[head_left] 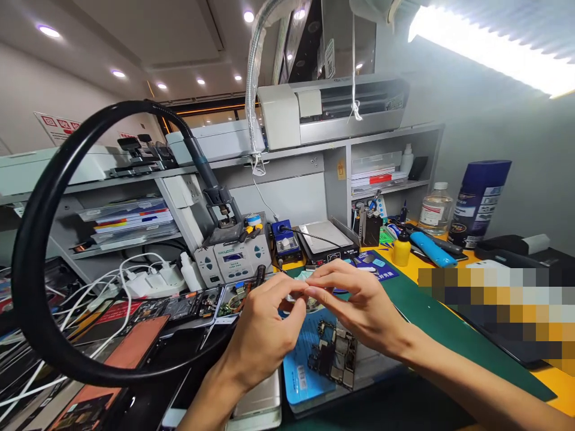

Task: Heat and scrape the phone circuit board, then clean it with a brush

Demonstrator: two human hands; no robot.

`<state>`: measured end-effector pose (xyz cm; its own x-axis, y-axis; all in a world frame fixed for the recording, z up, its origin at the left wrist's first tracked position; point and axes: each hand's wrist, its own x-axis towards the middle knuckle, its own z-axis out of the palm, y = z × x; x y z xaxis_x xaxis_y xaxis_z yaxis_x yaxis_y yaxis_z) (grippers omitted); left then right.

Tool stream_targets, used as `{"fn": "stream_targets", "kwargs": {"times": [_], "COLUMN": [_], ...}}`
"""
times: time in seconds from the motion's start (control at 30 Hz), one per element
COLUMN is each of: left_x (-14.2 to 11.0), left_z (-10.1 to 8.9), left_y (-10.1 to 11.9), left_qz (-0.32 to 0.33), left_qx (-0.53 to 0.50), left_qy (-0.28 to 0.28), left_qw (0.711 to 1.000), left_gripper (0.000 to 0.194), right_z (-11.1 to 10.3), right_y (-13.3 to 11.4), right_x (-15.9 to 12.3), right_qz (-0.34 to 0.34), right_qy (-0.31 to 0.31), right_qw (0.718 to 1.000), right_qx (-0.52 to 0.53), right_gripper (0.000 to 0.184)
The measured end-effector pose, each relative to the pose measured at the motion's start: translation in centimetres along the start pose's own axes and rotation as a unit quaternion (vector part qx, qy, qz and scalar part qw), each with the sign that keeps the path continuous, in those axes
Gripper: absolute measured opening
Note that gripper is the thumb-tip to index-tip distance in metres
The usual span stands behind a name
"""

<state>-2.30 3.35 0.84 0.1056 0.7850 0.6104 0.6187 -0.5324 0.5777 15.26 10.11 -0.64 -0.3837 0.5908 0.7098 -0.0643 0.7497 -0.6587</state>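
The exposed circuit board (pixel 339 353) lies just below my hands, resting partly over a blue pad (pixel 293 386). Above it, my left hand (pixel 269 323) and right hand (pixel 365 299) meet, thumbs and forefingers drawn in tip to tip. My own fingers hide what is between them, so I cannot tell whether either hand is pinching something. A pale green scrap (pixel 304 275) shows just behind them.

Beside the pad, under my left forearm, sits a whitish phone (pixel 258 396). The green mat (pixel 449 335) spreads out to my right, with a yellow bottle (pixel 401 250) beyond its far edge, near a blue-handled tool (pixel 432 248). Farther back stand a clear bottle (pixel 433 212) and a dark blue spray can (pixel 478 200). Ahead on my left is a grey control unit (pixel 236 258); a thick black hose (pixel 27 239) loops wide around that side, over more phone parts (pixel 177 310).
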Motion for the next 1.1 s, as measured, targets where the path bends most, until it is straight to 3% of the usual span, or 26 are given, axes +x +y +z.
{"fn": "stream_targets", "kwargs": {"times": [0.17,0.33,0.53,0.87,1.1], "left_x": [0.08,0.16,0.40,-0.02,0.14], "left_z": [0.02,0.03,-0.13,0.03,0.11], "left_y": [-0.07,0.00,0.05,0.25,0.40], "left_qz": [-0.071,-0.116,-0.122,-0.101,-0.121], "left_qx": [-0.073,-0.140,-0.160,-0.067,-0.148], "left_qy": [-0.006,-0.011,-0.017,-0.014,-0.031], "left_qw": [0.995,0.983,0.979,0.993,0.981], "left_gripper": [0.018,0.013,0.012,0.019,0.018], "right_z": [-0.09,-0.29,-0.84,-0.29,-0.11], "right_y": [-0.26,-0.12,0.28,-0.40,0.13], "right_x": [0.07,0.43,0.76,0.24,0.36], "right_qz": [0.008,0.074,0.128,0.052,0.121], "right_qy": [0.001,-0.008,-0.035,-0.029,-0.023], "right_qw": [1.000,0.997,0.988,0.998,0.990], "right_qx": [0.000,0.032,0.080,-0.004,0.071], "right_gripper": [0.014,0.022,0.032,0.016,0.024]}}
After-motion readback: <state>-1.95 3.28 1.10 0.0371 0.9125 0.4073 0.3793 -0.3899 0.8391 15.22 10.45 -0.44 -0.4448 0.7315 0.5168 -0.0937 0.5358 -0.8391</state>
